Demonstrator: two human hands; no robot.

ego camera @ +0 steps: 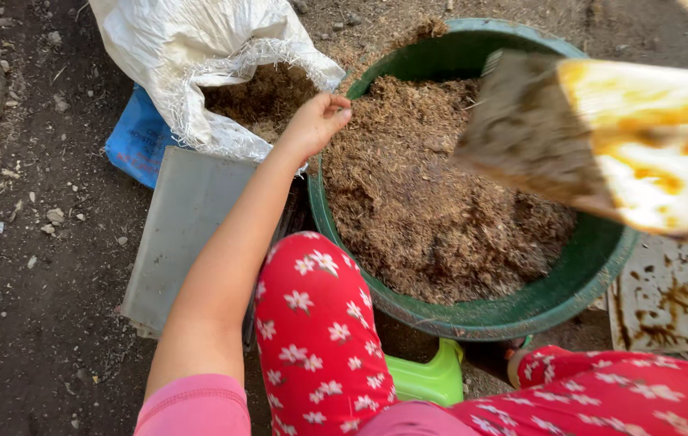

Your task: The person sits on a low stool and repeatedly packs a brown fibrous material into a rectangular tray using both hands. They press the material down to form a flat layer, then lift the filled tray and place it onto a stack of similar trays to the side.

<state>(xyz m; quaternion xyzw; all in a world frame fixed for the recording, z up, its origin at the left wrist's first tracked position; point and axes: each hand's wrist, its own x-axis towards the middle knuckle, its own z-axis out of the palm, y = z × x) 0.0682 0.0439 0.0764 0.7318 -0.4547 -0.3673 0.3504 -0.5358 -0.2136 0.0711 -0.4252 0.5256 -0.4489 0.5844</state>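
the green tub [602, 266] full of brown shredded stuff [425, 210] sits just right of the left hand [316, 121], which is loosely curled, fingertips pinched at the tub's rim beside the white sack [199, 48]. can't tell if it's holding anything. a blurry flat scoop [602, 137] tilts over the tub, long side running left-right; right hand isn't showing.
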